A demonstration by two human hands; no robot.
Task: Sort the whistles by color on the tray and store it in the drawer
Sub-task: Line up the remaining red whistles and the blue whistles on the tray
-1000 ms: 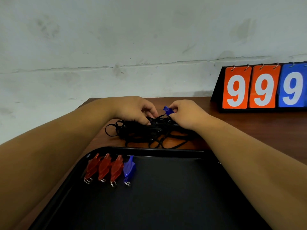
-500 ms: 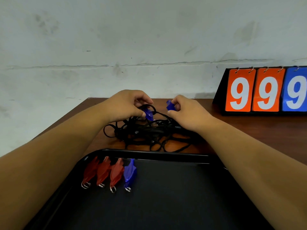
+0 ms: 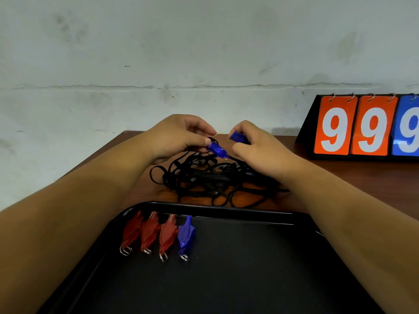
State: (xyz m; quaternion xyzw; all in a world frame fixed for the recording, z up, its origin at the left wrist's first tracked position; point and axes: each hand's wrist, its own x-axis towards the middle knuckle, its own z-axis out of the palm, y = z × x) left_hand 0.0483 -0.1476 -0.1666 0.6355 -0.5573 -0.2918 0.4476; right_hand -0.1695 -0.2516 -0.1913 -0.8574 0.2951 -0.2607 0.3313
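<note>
The left hand is pinching a blue whistle, its long axis slanting toward the right hand, which is pinching a second whistle. The tray is lying below both grips, toward the body.

A stained whitish wall with a horizontal crack rises behind the brown wooden table.

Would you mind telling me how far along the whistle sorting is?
Done: three red whistles and one blue whistle lie in a row on the tray. In hand: the left hand pinches a second blue whistle, the right hand a third blue whistle, above the tangled lanyards. Left: tray those two, then store the tray; no drawer is in view.
</note>
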